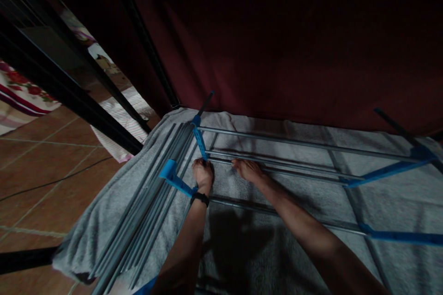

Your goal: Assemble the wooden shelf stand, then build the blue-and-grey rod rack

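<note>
Metal tubes and blue plastic brackets form a partly built rack frame lying on a grey blanket. My left hand (202, 174) is closed around the lower end of a blue bracket (200, 140), where thin tubes meet it; its fingertips are partly hidden. To the right, my right hand (247, 170) pinches a thin metal tube (221, 161) that runs along the frame towards a bracket (384, 173) on the right. Beside my left wrist lies another blue bracket (176, 183). A long tube (242, 203) passes beneath my forearms.
Several loose metal tubes (148, 198) lie in a bundle left of the frame. The grey blanket (86, 221) ends above a tiled floor (38, 166). Dark posts (114, 124) stand at the left, and a dark red cloth (277, 64) hangs behind. A cable (51, 184) crosses the tiles.
</note>
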`<move>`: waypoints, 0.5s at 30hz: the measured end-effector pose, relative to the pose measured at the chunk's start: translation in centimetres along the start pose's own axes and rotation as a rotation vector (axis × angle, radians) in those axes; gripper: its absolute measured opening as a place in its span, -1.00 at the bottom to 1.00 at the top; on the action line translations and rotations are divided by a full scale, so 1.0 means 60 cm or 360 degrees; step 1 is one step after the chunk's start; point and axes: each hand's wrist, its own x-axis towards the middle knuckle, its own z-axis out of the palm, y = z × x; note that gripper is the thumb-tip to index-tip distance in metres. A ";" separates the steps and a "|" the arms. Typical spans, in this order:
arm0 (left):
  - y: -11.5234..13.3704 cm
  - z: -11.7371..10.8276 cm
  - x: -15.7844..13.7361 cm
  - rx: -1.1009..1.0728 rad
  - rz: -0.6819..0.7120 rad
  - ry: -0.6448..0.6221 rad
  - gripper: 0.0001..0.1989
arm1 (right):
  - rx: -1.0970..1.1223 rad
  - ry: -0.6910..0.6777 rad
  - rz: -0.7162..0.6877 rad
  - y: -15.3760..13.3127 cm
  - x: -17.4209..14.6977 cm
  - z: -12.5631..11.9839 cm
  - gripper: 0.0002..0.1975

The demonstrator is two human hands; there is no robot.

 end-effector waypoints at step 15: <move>0.005 -0.007 0.004 -0.0041 -0.0009 -0.0054 -0.71 | -0.0082 0.0327 -0.0015 0.003 -0.045 0.004 -0.56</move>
